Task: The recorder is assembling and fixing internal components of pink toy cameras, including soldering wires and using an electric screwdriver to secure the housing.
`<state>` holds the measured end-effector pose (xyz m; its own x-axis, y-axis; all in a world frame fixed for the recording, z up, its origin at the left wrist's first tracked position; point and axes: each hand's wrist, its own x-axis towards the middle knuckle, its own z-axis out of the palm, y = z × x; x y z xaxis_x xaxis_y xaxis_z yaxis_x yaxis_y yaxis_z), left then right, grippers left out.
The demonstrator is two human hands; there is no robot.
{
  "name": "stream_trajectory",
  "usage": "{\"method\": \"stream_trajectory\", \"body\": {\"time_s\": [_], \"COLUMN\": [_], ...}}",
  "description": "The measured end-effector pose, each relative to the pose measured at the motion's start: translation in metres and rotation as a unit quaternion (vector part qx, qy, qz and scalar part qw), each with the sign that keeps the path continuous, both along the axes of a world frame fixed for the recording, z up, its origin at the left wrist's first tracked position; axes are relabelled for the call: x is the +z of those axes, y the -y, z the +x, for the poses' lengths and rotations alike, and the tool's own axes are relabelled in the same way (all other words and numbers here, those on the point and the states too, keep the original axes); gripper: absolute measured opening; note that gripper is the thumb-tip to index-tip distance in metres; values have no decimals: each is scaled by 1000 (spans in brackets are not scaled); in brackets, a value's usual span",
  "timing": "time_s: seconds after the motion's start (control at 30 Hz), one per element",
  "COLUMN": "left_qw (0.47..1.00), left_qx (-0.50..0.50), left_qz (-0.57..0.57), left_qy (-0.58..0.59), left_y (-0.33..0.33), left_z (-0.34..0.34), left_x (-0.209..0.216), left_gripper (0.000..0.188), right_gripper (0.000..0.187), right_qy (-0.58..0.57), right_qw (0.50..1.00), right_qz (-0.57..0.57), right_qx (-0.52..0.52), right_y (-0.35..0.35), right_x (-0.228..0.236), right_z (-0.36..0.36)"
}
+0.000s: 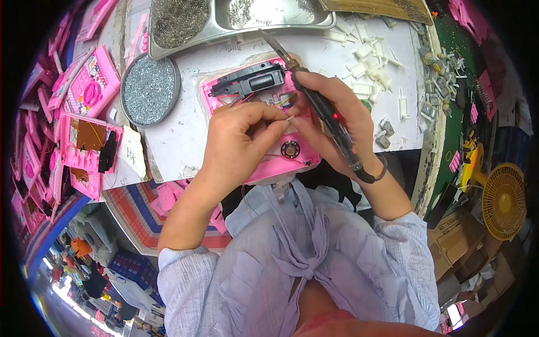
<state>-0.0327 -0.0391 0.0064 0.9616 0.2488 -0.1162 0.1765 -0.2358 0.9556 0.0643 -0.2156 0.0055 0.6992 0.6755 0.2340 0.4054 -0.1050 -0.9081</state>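
Observation:
A pink plastic toy housing (281, 167) lies open on the bench in front of me, with a black part (247, 83), thin wires and a small round speaker (290, 149) in it. Above it my left hand (238, 132) is closed in a pinch, thumb and forefinger on a tiny pale piece (289, 118) too small to name. My right hand (339, 109) wraps round a slim black electric screwdriver (323, 109) with a lit red lamp, its metal tip slanting up and left. Its fingertips meet the left hand's at the tiny piece.
A round dish of small screws (149, 90) stands left, a steel tray (247, 25) of small metal parts at the back. White plastic pieces (368, 62) lie right, metal parts (435, 78) beyond. Pink housings (90, 84) pile up left. A yellow fan (504, 194) stands far right.

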Motion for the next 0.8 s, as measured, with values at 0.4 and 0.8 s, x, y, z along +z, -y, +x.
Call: {"method": "stream_trajectory", "body": {"time_s": [0.4,0.8], "left_qw": [999,967], "left_qx": [-43,-178], "left_qz": [32,173], "left_qy": [8,59], "left_y": [-5,-11], "left_z": [1,-4], "left_x": [7,7], "left_gripper": [7,17], "right_gripper": [57,21], "right_qy": [159,-57], "right_qw": [986,989], "right_qz": [37,-8], "right_qx": [-13,139], "right_y": [7,78], "right_x": [2,19], "right_z": [-5,22]}}
